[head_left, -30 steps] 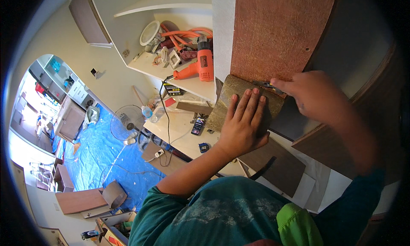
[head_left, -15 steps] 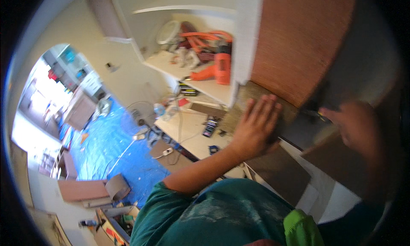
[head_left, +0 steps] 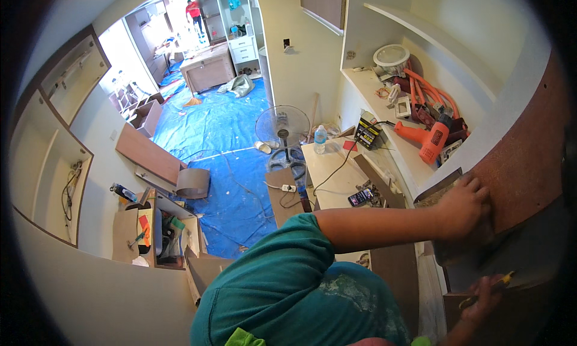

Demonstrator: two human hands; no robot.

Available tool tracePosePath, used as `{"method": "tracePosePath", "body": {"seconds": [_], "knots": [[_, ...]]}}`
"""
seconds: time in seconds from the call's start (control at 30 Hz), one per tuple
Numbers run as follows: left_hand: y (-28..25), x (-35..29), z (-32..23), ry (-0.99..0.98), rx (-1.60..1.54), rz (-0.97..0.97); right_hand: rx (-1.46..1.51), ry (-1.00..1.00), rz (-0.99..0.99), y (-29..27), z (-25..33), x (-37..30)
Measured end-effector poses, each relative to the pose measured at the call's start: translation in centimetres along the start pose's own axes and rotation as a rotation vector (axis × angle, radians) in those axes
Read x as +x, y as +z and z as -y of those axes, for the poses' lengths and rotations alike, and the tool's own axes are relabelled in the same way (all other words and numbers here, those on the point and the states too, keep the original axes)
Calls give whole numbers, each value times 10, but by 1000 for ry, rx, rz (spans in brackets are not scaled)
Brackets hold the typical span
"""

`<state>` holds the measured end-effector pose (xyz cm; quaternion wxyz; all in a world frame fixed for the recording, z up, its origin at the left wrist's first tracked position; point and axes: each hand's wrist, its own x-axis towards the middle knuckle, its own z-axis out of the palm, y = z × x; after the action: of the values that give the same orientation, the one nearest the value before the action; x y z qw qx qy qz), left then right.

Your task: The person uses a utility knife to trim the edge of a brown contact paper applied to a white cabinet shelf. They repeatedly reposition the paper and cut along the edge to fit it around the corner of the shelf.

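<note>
At the right, my left hand (head_left: 466,209) is closed, its fingers bent over a brown sheet (head_left: 437,189) against the large reddish-brown curved panel (head_left: 522,147). Part of the sheet is hidden under the hand. Lower down, my right hand (head_left: 481,303) grips a slim yellow-and-dark hand tool (head_left: 506,280), its exact kind unclear. Below the left hand, dark boards blur into shadow. An orange heat gun (head_left: 434,143) lies on the white shelf beyond my left hand. Nearer my left forearm, a phone (head_left: 360,197) rests on the pale worktop (head_left: 327,171).
A clear bottle (head_left: 320,140) and a black-and-yellow box (head_left: 368,131) stand at the worktop's far end. Past them is a stand fan (head_left: 282,129) on blue floor sheeting (head_left: 234,183). An open tool box (head_left: 157,226) sits lower left. Far off stands a person in red (head_left: 193,10).
The view has swung left, showing more of the room. My left hand has gone from lying flat with fingers spread to bent fingers. My right hand with the tool appears lower in view.
</note>
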<state>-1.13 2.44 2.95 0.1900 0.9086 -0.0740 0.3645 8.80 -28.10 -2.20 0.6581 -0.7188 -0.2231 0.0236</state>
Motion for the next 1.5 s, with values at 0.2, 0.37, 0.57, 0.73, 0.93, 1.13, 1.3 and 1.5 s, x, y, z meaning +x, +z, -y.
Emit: {"method": "tracePosePath", "body": {"seconds": [0.2,0.37,0.57,0.73,0.93,1.13,1.3,1.5], "knots": [[9,-2,14,108,-6,-183,343,-38,184,87,15,-15],[2,-6,8,77,-35,-122,495,44,54,106,-3,-3],[7,-5,7,119,-89,-146,689,125,-93,134,4,-6],[25,-4,10,123,-131,-160,682,36,-37,146,16,-12],[21,3,-1,1,-120,-23,777,141,92,129,-14,2],[27,9,-15,-13,67,28,902,273,97,135,-31,-2],[25,2,-16,46,57,26,965,269,162,133,-59,-1],[37,-10,-3,140,-9,-139,1011,335,192,130,-78,0]]}}
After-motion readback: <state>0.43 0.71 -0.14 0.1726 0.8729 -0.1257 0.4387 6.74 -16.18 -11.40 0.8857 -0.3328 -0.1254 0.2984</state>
